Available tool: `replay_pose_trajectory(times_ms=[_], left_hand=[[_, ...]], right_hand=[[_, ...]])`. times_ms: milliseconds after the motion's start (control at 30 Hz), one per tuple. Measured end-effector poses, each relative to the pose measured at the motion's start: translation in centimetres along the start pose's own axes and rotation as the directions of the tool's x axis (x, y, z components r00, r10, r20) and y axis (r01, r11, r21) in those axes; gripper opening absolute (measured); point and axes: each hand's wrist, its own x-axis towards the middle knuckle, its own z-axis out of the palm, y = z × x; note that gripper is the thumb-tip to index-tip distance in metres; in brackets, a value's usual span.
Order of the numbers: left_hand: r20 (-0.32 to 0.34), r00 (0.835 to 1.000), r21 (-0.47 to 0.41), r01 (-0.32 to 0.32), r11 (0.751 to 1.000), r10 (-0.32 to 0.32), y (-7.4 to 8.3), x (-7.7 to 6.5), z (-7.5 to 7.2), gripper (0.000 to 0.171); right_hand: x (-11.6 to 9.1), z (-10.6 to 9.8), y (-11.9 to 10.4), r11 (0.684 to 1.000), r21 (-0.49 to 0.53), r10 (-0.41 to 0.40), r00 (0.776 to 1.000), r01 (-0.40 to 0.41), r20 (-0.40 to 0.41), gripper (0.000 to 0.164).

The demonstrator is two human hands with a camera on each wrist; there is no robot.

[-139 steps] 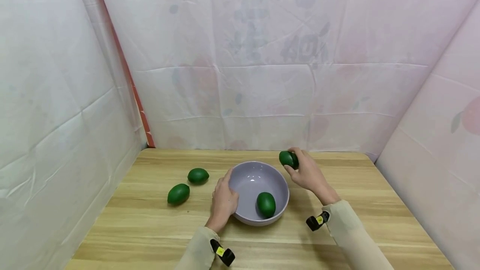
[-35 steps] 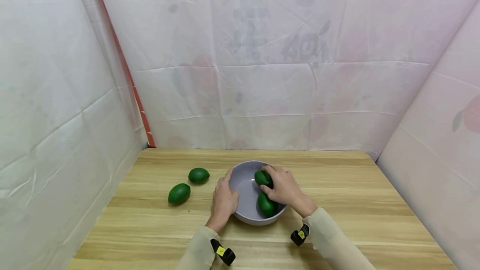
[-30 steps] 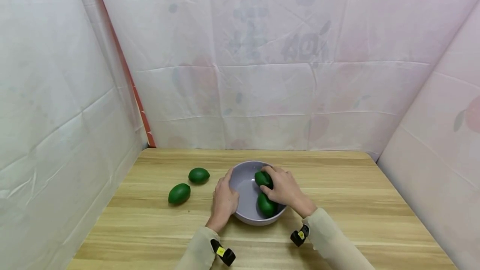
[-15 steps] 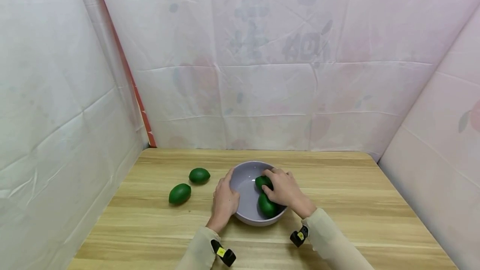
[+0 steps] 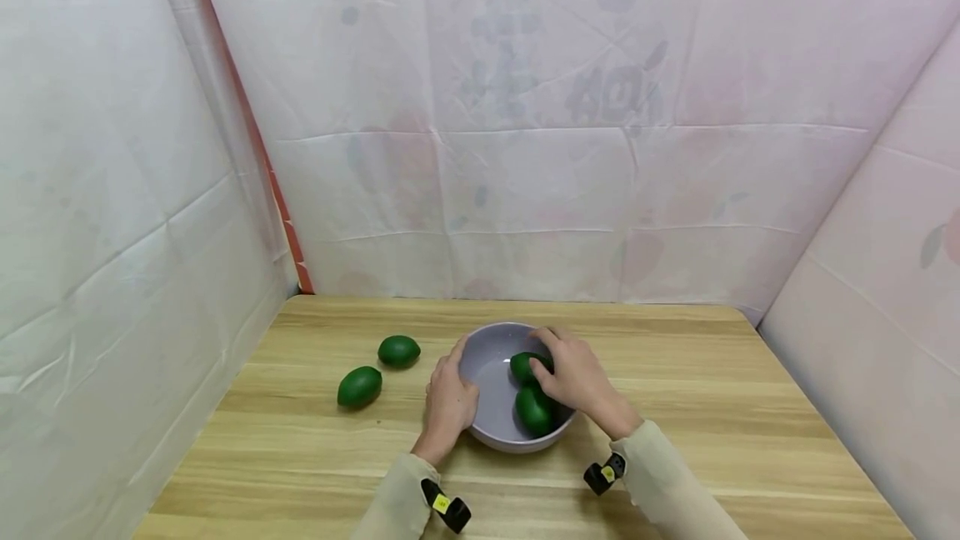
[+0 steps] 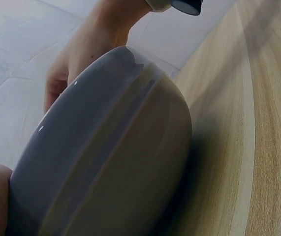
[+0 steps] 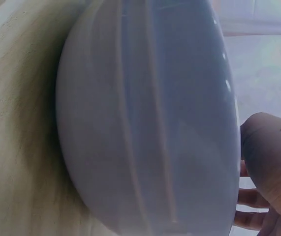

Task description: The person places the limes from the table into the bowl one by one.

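A lavender bowl (image 5: 491, 432) sits on the wooden table, and its side fills much of both wrist views. My left hand (image 5: 448, 400) grips its left rim, thumb over the edge and fingers along the outside. Two limes lie inside the bowl: a near lime (image 5: 534, 411) and a lime behind it (image 5: 522, 367). Over the bowl's right side is my right hand (image 5: 576, 372), thumb and fingers spread apart around the back lime and partly hiding it. In the left wrist view, my right hand (image 6: 93, 49) reaches over the far rim.
Left of the bowl, two more limes lie on the table: a rear lime (image 5: 399, 352) and a front lime (image 5: 360, 387). Pale patterned sheets (image 5: 525, 190) hang behind the table and along both sides. The wooden tabletop (image 5: 697, 373) extends right of the bowl.
My right hand has brought a lime from right of the bowl into it. In the last half second its fingers have spread off that lime and drawn slightly right. My left hand stays on the rim.
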Motion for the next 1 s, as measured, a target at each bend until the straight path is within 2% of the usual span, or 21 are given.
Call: replay_pose_trajectory(times_ms=[167,367,533,733,867,1000], left_hand=[[0.002,1.0,0.002,0.007,1.0,-0.007,0.1,0.0,0.0,0.075],[0.007,1.0,0.003,-0.002,1.0,0.002,0.1,0.2,0.0,0.075],[0.015,1.0,0.008,0.0,1.0,0.0,0.2,0.1,0.0,0.075],[0.005,1.0,0.013,0.016,1.0,-0.016,0.2,0.1,0.0,0.075],[-0.004,1.0,0.01,0.01,1.0,-0.01,0.1,0.2,-0.1,0.074],[-0.003,1.0,0.004,0.012,1.0,-0.012,0.0,0.2,0.0,0.074]], right_hand=[[-0.6,-0.2,0.4,0.999,0.042,0.018,1.0,-0.017,-0.024,0.047],[-1.7,0.2,0.8,0.984,0.136,0.121,0.992,-0.118,-0.019,0.066],[-2.6,1.0,0.8,0.938,0.253,0.234,0.971,-0.239,0.048,0.077],[-2.8,1.9,0.8,0.861,0.305,0.378,0.913,-0.408,0.156,0.079],[-2.8,2.2,1.0,0.827,0.331,0.428,0.891,-0.454,0.151,0.068],[-3.0,2.2,1.0,0.808,0.359,0.441,0.884,-0.467,0.158,0.062]])
